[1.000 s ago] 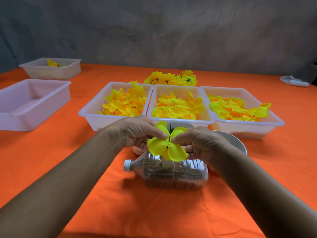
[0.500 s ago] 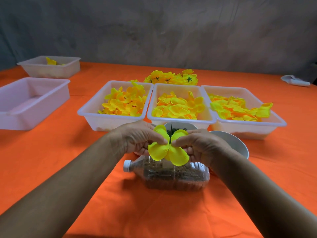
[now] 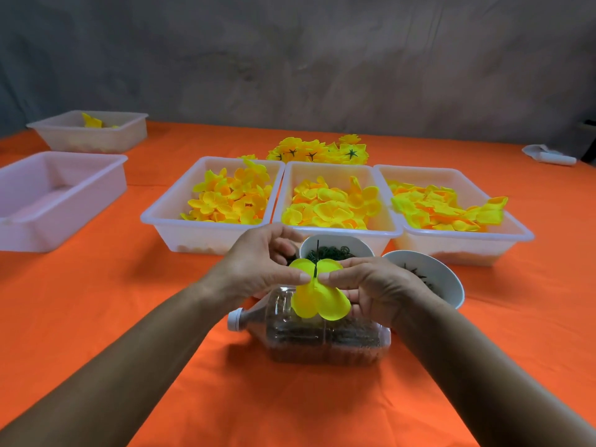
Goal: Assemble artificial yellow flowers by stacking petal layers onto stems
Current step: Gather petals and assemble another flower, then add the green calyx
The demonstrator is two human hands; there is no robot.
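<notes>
At the far left edge of the frame sits an empty pinkish tray (image 3: 61, 191) on the orange tablecloth (image 3: 113, 301), and above it, in the upper left, a smaller clear tray (image 3: 93, 137) holding a few yellow pieces.

Left of centre, the left hand (image 3: 258, 269) reaches in from the lower left; its thumb and fingers are curled and pinch the left side of a yellow petal layer (image 3: 319, 295) at mid-frame. A thin dark stem (image 3: 316, 258) pokes up through the middle of the petals. Just to the right, the right hand (image 3: 377, 288) pinches the same petal layer from the other side, thumb tip nearly meeting the left thumb at the stem.

Directly below the petals lies a clear plastic bottle (image 3: 322, 337) on its side, white cap pointing left, with dark material inside. Behind the hands stand two white bowls (image 3: 429, 269) with dark small parts.

Across the middle of the frame three white trays (image 3: 206, 237) sit side by side, each filled with loose yellow petals (image 3: 329, 204). Behind them, at upper centre, lies a pile of finished flowers (image 3: 319, 151). At the far upper right rests a small white object (image 3: 551, 154), too small to identify.
</notes>
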